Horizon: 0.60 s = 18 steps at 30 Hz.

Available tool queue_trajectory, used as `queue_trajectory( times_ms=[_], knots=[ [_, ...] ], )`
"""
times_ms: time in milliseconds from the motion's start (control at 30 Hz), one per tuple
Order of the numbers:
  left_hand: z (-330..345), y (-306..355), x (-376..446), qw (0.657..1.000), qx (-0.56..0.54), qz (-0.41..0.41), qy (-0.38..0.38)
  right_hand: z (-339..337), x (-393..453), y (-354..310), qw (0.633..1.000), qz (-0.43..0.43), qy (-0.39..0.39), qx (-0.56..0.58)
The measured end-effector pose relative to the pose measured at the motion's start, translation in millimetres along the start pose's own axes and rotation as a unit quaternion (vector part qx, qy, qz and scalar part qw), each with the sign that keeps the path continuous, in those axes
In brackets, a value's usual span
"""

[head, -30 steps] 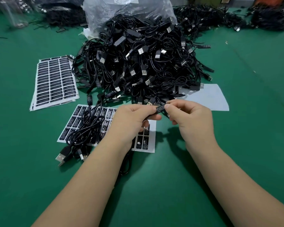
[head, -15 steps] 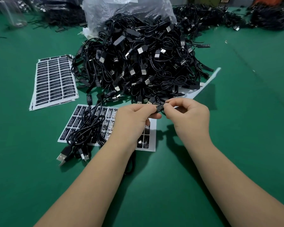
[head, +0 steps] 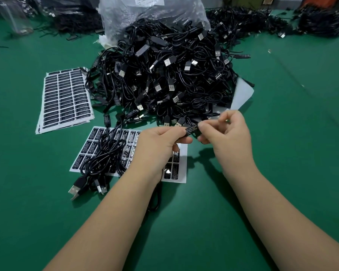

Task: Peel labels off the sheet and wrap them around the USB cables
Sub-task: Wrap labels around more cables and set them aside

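My left hand (head: 157,145) and my right hand (head: 228,133) meet above the green table, both pinching a black label (head: 191,130) with white print that sits on a black USB cable's small block. That cable hangs down under my left wrist (head: 155,198). Below my hands lies a white label sheet (head: 176,173) with black labels. A bundle of cables (head: 104,153) rests on the sheet's left half. A big heap of black USB cables (head: 164,79) rises just beyond my hands.
A stack of full label sheets (head: 65,98) lies at the left. A blank white backing sheet (head: 241,94) curls up against the heap's right side. A clear plastic bag (head: 145,18) stands behind the heap. More cable piles (head: 262,22) line the far edge.
The blank white sheet at the right of the heap has lifted from flat to curled upright. My hands have stayed together on the label, the right fingers shifting along it.
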<state>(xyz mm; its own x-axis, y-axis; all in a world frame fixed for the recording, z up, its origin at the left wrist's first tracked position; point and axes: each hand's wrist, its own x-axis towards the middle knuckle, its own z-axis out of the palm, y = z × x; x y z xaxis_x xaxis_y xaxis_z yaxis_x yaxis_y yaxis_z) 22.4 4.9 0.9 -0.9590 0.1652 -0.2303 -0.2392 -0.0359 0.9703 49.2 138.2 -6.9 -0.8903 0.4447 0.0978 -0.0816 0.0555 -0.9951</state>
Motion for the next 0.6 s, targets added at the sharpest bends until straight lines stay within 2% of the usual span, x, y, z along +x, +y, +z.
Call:
queue_trajectory(
  times_ms=[133,233,500,600],
  knots=[
    [-0.2,1.3,-0.6,1.000,-0.007,-0.003,-0.003,-1.9,1.0,-3.8,0.999,0.028,0.012,0.040],
    [-1.1,2.4,-0.3,1.000,-0.014,-0.010,-0.006,-2.7,-0.3,-5.8,0.998,0.033,-0.007,0.048],
    [-3.0,3.1,0.7,1.000,-0.013,-0.025,-0.010,-4.7,-4.4,-4.5,0.993,-0.019,-0.111,-0.019],
    [-2.5,1.9,-0.5,1.000,0.003,-0.010,-0.020,-3.4,-4.0,-2.3,0.991,-0.016,-0.114,-0.065]
  ],
)
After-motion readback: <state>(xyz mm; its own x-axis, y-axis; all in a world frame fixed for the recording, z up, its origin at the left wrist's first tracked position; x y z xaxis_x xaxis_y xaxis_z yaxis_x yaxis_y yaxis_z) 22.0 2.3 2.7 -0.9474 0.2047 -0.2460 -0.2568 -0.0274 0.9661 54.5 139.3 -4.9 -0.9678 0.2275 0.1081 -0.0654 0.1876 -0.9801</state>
